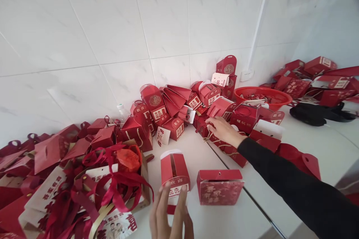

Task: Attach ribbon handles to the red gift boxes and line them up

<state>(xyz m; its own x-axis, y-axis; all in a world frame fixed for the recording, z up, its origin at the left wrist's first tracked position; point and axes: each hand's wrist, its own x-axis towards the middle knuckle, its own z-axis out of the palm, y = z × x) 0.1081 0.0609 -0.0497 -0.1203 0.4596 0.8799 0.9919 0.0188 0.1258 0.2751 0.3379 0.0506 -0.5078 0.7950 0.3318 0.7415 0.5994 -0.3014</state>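
My left hand (172, 213) is at the bottom centre, fingers apart and stretched upward. Its fingertips overlap the front of a red gift box (174, 168) with a gold-and-white label; whether they touch it is unclear. To the right stands another red gift box (220, 188) with a floral print and a small hole near its top. My right hand (224, 130) reaches into the heap, fingers bent together at a small dark red gift box (201, 125). The fingertips are partly hidden against it. Beside that wrist lie red boxes with rope handles (231, 153).
On the left, a cardboard box (145, 179) holds red ribbons (117, 186) and printed tags (52, 188). Red boxes pile along the tiled wall. An orange-red plastic basket (283, 99) with small packets and a black cloth item (311, 114) are at the right. A seam crosses the white tabletop.
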